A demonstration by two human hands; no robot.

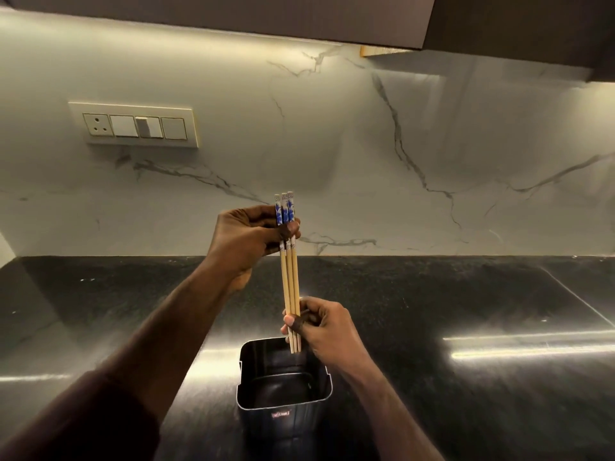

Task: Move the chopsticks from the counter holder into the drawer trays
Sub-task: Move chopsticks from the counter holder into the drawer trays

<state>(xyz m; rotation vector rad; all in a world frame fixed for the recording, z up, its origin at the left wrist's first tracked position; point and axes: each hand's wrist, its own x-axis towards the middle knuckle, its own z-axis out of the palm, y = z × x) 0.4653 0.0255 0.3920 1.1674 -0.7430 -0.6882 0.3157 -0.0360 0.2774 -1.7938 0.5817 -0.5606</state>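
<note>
Three wooden chopsticks (pixel 290 277) with blue-and-white patterned tops stand upright in the air, bunched together. My left hand (pixel 248 236) pinches them near the patterned tops. My right hand (pixel 319 322) grips the same bundle near its thin tips. The tips hang just above the far rim of a square steel holder (pixel 283 405), which stands on the black counter and looks empty inside. No drawer or tray is in view.
The dark polished counter (pixel 466 311) runs left and right of the holder. A white marble backsplash (pixel 366 161) rises behind it, with a switch plate (pixel 134 125) at the upper left. Dark wall cabinets (pixel 519 21) hang overhead.
</note>
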